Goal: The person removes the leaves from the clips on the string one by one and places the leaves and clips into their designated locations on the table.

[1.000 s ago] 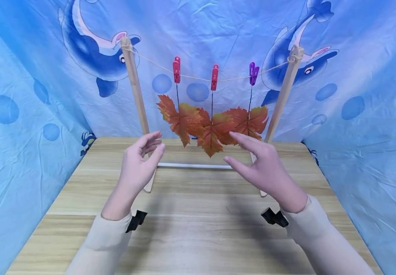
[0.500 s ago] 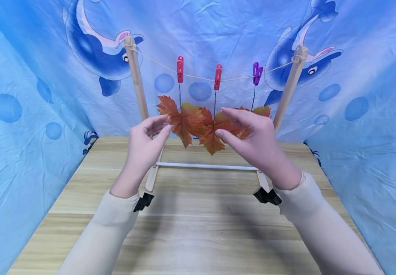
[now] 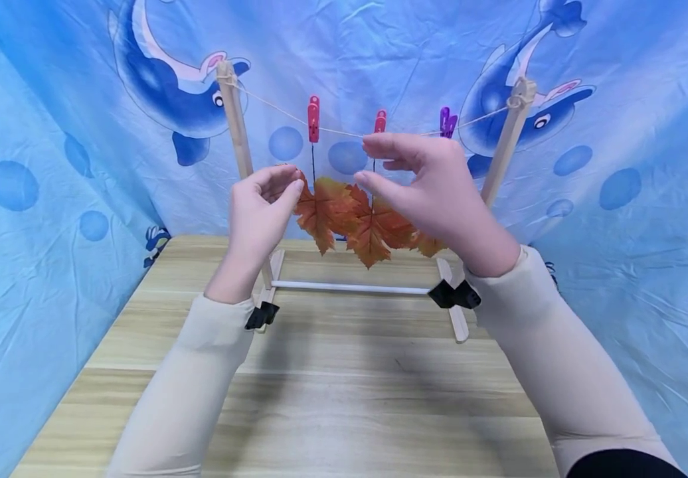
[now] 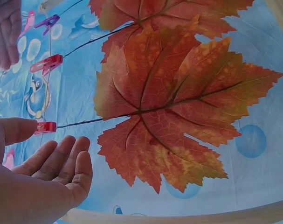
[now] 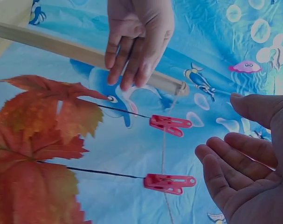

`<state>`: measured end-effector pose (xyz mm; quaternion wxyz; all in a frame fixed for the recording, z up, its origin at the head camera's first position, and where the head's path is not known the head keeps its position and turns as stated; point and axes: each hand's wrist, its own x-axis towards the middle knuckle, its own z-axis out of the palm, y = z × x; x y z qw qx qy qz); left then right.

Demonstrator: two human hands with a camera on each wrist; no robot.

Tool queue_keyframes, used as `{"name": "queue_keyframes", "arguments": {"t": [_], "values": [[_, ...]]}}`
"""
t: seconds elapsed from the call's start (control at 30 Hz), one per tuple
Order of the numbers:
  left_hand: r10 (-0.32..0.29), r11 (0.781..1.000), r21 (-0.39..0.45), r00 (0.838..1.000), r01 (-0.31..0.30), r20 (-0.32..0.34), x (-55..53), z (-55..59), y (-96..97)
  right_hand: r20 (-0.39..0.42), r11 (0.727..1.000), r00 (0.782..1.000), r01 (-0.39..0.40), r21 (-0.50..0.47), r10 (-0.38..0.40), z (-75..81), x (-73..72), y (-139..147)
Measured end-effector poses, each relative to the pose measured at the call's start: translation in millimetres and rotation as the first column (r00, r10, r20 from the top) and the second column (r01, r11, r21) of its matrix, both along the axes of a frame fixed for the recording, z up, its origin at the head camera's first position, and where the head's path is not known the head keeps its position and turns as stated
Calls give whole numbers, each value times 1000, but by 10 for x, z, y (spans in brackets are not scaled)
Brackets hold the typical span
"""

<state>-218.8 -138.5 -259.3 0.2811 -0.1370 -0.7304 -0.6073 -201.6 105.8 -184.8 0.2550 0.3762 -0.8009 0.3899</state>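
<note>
Three orange-red artificial maple leaves hang by dark stems from a string between two wooden posts. The left leaf (image 3: 323, 212) hangs from a red clothespin (image 3: 314, 119), and the middle leaf (image 3: 370, 232) from another red clothespin (image 3: 380, 121). A purple clothespin (image 3: 447, 123) is at the right, its leaf mostly hidden behind my right hand (image 3: 428, 179). That hand is raised before the middle clothespin, thumb and fingers apart, holding nothing. My left hand (image 3: 263, 212) is beside the left leaf, fingers loosely bent and holding nothing; the left wrist view shows a gap to the leaf (image 4: 169, 107).
The left post (image 3: 235, 126) and right post (image 3: 507, 143) stand on wooden feet, joined low down by a white rod (image 3: 350, 287). They stand on a wood-grain table (image 3: 332, 398). Blue dolphin-print cloth (image 3: 380, 53) surrounds the table. Black wrist cameras sit at both cuffs.
Both hands have risen from above the table toward the hanging leaves and clothespins. The right hand has gone higher, near the string. The clothespins and leaves stay in place on the line.
</note>
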Motion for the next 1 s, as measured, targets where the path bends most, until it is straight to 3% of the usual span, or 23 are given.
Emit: {"name": "queue_keyframes", "arguments": {"t": [0.23, 0.5, 0.7, 1.0], "values": [[31, 998, -48, 999, -30, 15, -137, 78, 20, 32, 999, 999, 19, 42, -20, 235, -79, -110], [15, 998, -65, 1000, -16, -12, -275, 142, 27, 55, 985, 997, 51, 163, -61, 486, -175, -256], [15, 996, -91, 1000, -15, -3, -352, 176, 20, 81, 962, 990, 87, 259, -112, 668, -303, -370], [51, 982, -185, 998, -44, 36, -425, 216, 47, 126, 909, 971, 140, 392, -204, 817, -521, -490]]}}
